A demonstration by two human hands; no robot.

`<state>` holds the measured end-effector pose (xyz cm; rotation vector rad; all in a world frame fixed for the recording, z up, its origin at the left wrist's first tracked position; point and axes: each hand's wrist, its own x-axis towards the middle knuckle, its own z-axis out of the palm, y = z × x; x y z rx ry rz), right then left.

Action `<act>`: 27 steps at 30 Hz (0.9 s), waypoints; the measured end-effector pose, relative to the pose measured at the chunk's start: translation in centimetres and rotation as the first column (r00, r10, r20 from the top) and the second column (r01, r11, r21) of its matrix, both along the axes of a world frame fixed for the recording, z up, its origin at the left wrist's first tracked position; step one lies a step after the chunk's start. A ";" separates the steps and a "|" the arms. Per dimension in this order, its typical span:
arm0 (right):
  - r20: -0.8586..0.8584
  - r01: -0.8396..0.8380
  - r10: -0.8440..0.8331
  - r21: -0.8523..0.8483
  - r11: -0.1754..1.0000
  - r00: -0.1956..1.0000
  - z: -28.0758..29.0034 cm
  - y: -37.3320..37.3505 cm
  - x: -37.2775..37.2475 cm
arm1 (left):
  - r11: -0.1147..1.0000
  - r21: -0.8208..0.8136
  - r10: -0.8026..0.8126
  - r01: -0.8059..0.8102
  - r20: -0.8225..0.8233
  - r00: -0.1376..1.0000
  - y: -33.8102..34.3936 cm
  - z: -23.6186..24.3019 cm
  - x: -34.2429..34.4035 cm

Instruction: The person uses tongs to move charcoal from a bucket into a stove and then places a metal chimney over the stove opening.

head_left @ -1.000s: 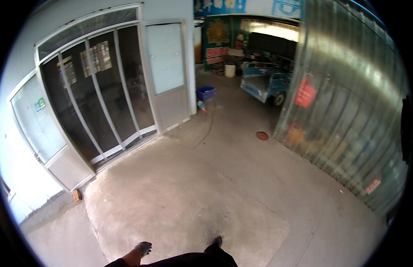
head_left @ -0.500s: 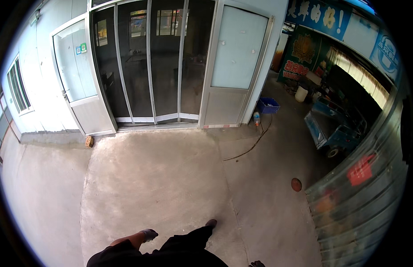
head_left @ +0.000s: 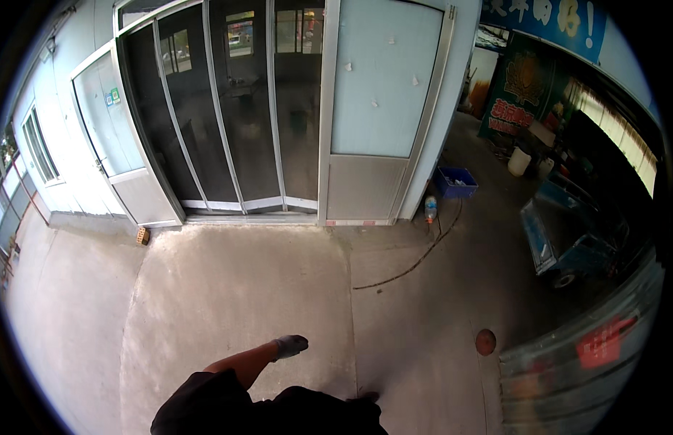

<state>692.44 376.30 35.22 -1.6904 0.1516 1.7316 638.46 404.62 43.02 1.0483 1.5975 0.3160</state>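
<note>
My left forearm comes out of a black sleeve near the lower edge. At its end my left hand [head_left: 290, 346], in what looks like a grey and dark glove, hangs over the concrete floor [head_left: 238, 290]. Its fingers are too dark to make out, and I see no object in it. Black clothing [head_left: 300, 413] fills the bottom middle, and a dark shoe tip [head_left: 369, 396] shows beside it. My right hand is out of sight.
Ahead stands a doorway with dark folding screen panels [head_left: 238, 109], an opened white door [head_left: 144, 196] and a brick [head_left: 143, 235]. Rightward are a blue crate [head_left: 456, 181], a bottle [head_left: 431, 209], a hose [head_left: 416, 264], a cart [head_left: 561, 232], a round brown object [head_left: 486, 342] and a corrugated panel [head_left: 568, 384].
My left hand has swung forward and to the right. My right hand's dark fingertips have left the lower edge. The view has shifted, with the doorway looking larger and nearer.
</note>
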 end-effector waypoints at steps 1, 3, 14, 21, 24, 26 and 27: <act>-0.007 -0.004 0.004 0.006 1.000 1.000 -0.3 2.4 1.0 | 0.998 0.068 -0.005 0.004 0.019 1.000 3.4 0.7 0.8; -0.009 -0.032 0.032 0.013 0.999 0.999 -1.1 7.5 4.1 | 0.996 0.074 0.046 -0.045 -0.014 0.999 8.0 0.5 2.4; 0.123 -0.227 0.212 0.125 0.966 0.970 0.1 42.3 31.5 | 0.836 -0.494 0.279 -0.242 0.003 0.960 14.1 -7.3 18.3; 0.132 -0.140 0.126 0.101 0.985 0.983 2.3 64.3 45.4 | 0.840 -0.445 0.314 -0.310 -0.068 0.947 25.4 -10.6 28.1; -0.032 -0.102 0.104 0.068 0.993 0.994 0.6 70.6 48.2 | 0.844 -0.435 0.312 -0.313 -0.076 0.947 35.2 -12.0 30.6; -0.001 -0.145 0.145 0.066 0.987 0.989 0.1 75.9 48.4 | 0.873 -0.420 0.246 -0.247 -0.057 0.967 44.2 -9.2 33.6; -0.013 -0.179 0.180 0.052 0.983 0.984 -0.3 78.2 47.5 | 0.876 -0.353 0.321 -0.327 -0.077 0.944 46.2 -10.6 33.8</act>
